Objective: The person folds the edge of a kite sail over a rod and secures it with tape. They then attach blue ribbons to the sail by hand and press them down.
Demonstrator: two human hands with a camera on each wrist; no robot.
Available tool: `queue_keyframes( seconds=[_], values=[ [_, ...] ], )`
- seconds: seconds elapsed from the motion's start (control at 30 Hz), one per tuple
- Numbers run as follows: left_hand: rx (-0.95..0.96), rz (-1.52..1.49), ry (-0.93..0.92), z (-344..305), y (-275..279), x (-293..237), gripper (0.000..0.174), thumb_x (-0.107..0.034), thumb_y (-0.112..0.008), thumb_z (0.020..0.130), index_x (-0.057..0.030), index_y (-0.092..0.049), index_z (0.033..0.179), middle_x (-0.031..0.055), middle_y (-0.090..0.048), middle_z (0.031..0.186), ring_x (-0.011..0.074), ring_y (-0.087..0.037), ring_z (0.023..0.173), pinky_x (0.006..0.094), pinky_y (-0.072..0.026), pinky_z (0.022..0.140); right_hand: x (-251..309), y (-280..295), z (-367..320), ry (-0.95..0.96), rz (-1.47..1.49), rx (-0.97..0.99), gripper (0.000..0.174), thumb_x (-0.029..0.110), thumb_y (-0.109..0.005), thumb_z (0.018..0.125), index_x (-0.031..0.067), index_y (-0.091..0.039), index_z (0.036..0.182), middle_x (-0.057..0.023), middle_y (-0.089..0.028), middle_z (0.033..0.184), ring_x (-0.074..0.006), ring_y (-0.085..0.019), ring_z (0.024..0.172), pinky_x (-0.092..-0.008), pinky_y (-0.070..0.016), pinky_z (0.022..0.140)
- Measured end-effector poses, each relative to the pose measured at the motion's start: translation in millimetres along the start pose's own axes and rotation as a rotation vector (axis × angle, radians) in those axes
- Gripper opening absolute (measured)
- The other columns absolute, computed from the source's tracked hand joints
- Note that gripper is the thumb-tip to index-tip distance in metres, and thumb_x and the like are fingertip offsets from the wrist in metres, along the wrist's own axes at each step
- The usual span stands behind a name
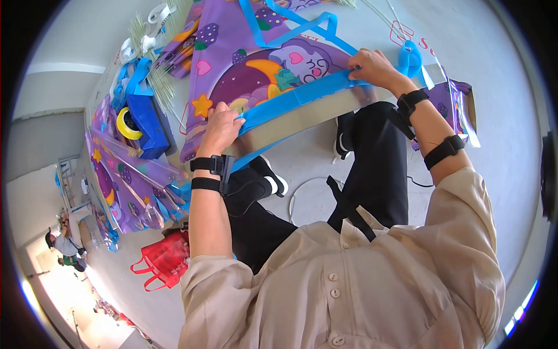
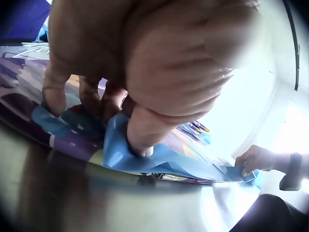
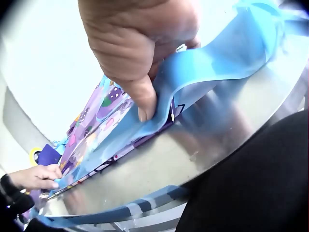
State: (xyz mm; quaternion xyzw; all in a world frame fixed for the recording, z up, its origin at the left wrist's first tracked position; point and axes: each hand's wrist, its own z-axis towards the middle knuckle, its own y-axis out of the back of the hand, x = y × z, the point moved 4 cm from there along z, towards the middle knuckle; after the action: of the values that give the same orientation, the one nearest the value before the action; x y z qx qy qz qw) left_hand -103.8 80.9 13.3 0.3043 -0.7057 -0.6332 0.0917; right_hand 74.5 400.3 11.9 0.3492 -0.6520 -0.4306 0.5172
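Note:
A purple printed sheet with cartoon moons, stars and berries lies on the tabletop. Along its near edge runs a blue strip, stretched between both hands. My left hand grips the strip's left end; in the left wrist view the thumb is on the strip with the fingers bent behind it. At the other end, my right hand pinches the strip between thumb and fingers. From there the band continues past the right hand in a loose curve, seen in the right wrist view.
The table's metal edge faces my legs. On the left sit a blue tape dispenser with a yellow tape roll, thin pale sticks and wrapped purple sheets. A blue ribbon roll stands right; a red bag is on the floor.

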Motion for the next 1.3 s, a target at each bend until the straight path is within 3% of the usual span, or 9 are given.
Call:
queue_keyframes(
  seconds=[0.17, 0.53, 0.6, 0.73, 0.8, 1.1, 1.17, 1.2, 1.3],
  values=[
    [0.008, -0.081, 0.042, 2.1, 1.7, 5.4, 0.019, -0.016, -0.073, 0.073, 0.0005, -0.064, 0.076, 0.0163, -0.052, 0.089, 0.0351, -0.050, 0.088, 0.0432, -0.0402, 0.079, -6.5, 0.0, 4.1, -0.158, -0.058, 0.061, 0.024, 0.026, -0.074, 0.071, 0.0141, -0.069, 0.092, -0.0027, -0.066, 0.092, -0.0242, -0.054, 0.105, -0.0419, -0.0389, 0.089],
    [0.037, -0.124, 0.195, 1.6, 3.4, -2.0, 0.025, -0.012, -0.078, 0.064, 0.0033, -0.064, 0.078, 0.0170, -0.052, 0.088, 0.0345, -0.053, 0.086, 0.0424, -0.0440, 0.078, -21.6, 0.8, 6.3, -0.278, -0.131, 0.016, 0.034, 0.030, -0.082, 0.060, 0.0134, -0.070, 0.088, -0.0033, -0.065, 0.097, -0.0288, -0.052, 0.106, -0.0399, -0.0447, 0.086],
    [-0.277, 0.250, 0.117, -2.1, 22.2, -32.6, 0.029, -0.006, -0.073, 0.066, 0.0050, -0.060, 0.089, 0.0169, -0.052, 0.094, 0.0351, -0.052, 0.093, 0.0435, -0.0429, 0.082, -21.7, 2.4, 6.2, -0.297, -0.158, 0.046, 0.034, 0.030, -0.081, 0.061, 0.0134, -0.070, 0.089, -0.0031, -0.065, 0.098, -0.0292, -0.052, 0.106, -0.0399, -0.0447, 0.086],
    [-0.464, -0.113, -0.442, 19.4, 4.3, -135.9, 0.031, 0.005, -0.050, 0.075, 0.0083, -0.053, 0.106, 0.0208, -0.051, 0.110, 0.0360, -0.049, 0.108, 0.0440, -0.0392, 0.095, -17.0, 2.8, 5.4, -0.287, -0.137, 0.019, 0.038, 0.031, -0.081, 0.061, 0.0123, -0.070, 0.092, -0.0037, -0.065, 0.100, -0.0289, -0.053, 0.106, -0.0403, -0.0454, 0.085],
    [-0.438, -0.212, -0.499, 40.5, -27.7, -184.0, 0.040, 0.001, -0.054, 0.077, 0.0098, -0.050, 0.115, 0.0215, -0.051, 0.116, 0.0364, -0.048, 0.111, 0.0443, -0.0370, 0.098, -16.6, 4.4, 5.7, -0.293, -0.163, 0.031, 0.039, 0.031, -0.081, 0.061, 0.0118, -0.069, 0.093, -0.0040, -0.065, 0.101, -0.0288, -0.053, 0.106, -0.0410, -0.0454, 0.085],
    [-0.395, -0.206, -0.288, 70.1, -64.4, -237.6, 0.069, -0.027, -0.074, 0.073, 0.0036, -0.044, 0.127, 0.0140, -0.045, 0.125, 0.0331, -0.041, 0.117, 0.0441, -0.0337, 0.098, -31.4, 10.2, -0.3, -0.181, -0.131, 0.029, 0.033, 0.030, -0.078, 0.063, 0.0092, -0.071, 0.087, -0.0068, -0.064, 0.100, -0.0281, -0.053, 0.105, -0.0457, -0.0447, 0.082],
    [-0.388, -0.192, -0.276, 69.8, -61.6, -239.2, 0.068, -0.028, -0.075, 0.073, 0.0022, -0.045, 0.127, 0.0131, -0.046, 0.123, 0.0324, -0.042, 0.116, 0.0441, -0.0341, 0.097, -48.5, 22.3, -2.9, -0.176, -0.268, 0.168, 0.034, 0.030, -0.076, 0.058, 0.0076, -0.071, 0.083, -0.0089, -0.066, 0.090, -0.0283, -0.059, 0.094, -0.0491, -0.0448, 0.074],
    [-0.380, -0.180, -0.263, 70.0, -60.4, -239.6, 0.068, -0.028, -0.075, 0.072, 0.0009, -0.047, 0.126, 0.0123, -0.046, 0.122, 0.0318, -0.042, 0.115, 0.0442, -0.0346, 0.096, -58.0, 34.4, -6.2, -0.285, -0.232, 0.287, 0.034, 0.029, -0.073, 0.055, 0.0053, -0.071, 0.080, -0.0107, -0.065, 0.076, -0.0288, -0.063, 0.077, -0.0426, -0.0456, 0.063],
    [-0.354, -0.136, -0.252, 70.0, -58.9, -241.8, 0.068, -0.030, -0.075, 0.073, -0.0015, -0.047, 0.127, 0.0121, -0.047, 0.121, 0.0317, -0.042, 0.114, 0.0446, -0.0349, 0.095, -59.7, 69.1, -23.3, -0.156, -0.258, 0.404, 0.027, 0.024, -0.071, 0.059, -0.0016, -0.063, 0.067, -0.0116, -0.057, 0.057, -0.0281, -0.056, 0.054, -0.0383, -0.0423, 0.055]
  ],
)
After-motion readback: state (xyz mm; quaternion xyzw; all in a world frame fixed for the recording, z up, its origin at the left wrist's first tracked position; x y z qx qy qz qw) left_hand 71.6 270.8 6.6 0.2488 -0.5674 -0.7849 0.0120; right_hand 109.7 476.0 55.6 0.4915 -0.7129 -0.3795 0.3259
